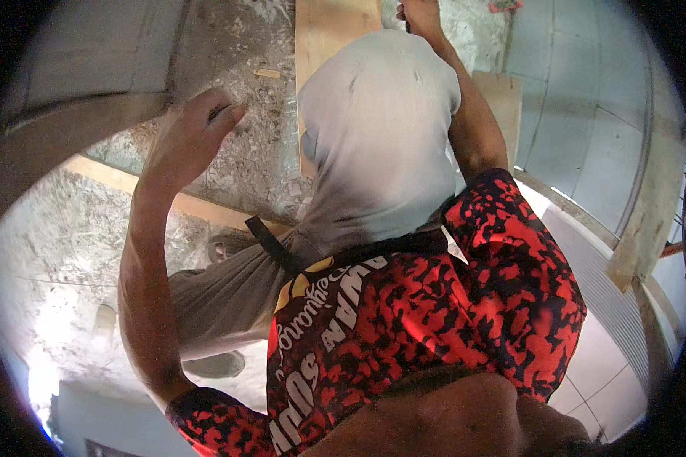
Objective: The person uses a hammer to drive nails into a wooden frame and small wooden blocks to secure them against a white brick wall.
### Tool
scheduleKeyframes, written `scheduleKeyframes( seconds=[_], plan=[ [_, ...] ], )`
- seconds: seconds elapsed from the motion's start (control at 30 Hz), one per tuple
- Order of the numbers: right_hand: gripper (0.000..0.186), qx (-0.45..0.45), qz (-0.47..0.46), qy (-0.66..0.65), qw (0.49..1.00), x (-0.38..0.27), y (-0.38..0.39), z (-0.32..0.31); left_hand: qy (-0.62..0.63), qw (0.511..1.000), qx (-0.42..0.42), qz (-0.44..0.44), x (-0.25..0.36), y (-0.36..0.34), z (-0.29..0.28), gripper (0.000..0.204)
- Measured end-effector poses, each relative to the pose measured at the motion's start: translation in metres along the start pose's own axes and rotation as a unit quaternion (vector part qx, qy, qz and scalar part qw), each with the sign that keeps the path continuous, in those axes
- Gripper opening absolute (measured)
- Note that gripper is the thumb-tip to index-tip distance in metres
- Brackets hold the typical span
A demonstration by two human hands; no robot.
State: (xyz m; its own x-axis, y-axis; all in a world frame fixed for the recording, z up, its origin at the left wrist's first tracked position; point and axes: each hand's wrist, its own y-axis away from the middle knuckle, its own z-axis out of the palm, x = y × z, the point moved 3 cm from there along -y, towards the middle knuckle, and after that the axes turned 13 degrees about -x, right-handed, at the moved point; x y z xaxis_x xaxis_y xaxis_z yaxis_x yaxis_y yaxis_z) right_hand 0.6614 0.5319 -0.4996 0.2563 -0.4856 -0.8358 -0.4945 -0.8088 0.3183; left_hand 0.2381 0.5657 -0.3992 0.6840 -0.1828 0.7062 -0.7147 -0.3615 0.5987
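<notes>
My left hand [198, 131] is raised at the left over the dusty floor, its fingers curled toward the thumb. A small dark spot shows between them, and I cannot make out whether it is a thing or a shadow. At the upper edge, beyond my bent knee, my right hand [422, 15] is closed round something dark, mostly hidden and cut off by the picture's edge. Beside that hand lies a pale wooden board [335, 27], partly covered by my knee in light trousers [381, 114].
A small wood offcut [267, 73] lies on the stained floor [263, 145]. Behind my left forearm runs a long wooden strip [198, 207]. Grey panels [579, 99] stand at the right, with a wooden post [648, 221] and another board piece [501, 107] near my right arm.
</notes>
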Motion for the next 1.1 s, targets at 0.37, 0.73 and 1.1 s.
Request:
scheduleKeyframes(
  seconds=[0.37, 0.73, 1.1],
  plan=[
    [0.043, 0.132, -0.153, 0.464, 0.862, 0.101, 0.015, -0.097, 0.142, 0.960, 0.217, -0.104, -0.039, 0.056, -0.040, 0.035],
    [0.024, -0.267, 0.011, 0.614, 0.743, 0.035, 0.010, -0.015, 0.186, 0.865, 0.451, 0.118, 0.052, 0.174, -0.163, 0.033],
    [0.024, -0.515, -0.108, 0.620, 0.583, -0.037, -0.087, -0.010, -0.096, 0.888, 0.446, 0.057, 0.211, 0.096, -0.303, 0.026]
  ],
)
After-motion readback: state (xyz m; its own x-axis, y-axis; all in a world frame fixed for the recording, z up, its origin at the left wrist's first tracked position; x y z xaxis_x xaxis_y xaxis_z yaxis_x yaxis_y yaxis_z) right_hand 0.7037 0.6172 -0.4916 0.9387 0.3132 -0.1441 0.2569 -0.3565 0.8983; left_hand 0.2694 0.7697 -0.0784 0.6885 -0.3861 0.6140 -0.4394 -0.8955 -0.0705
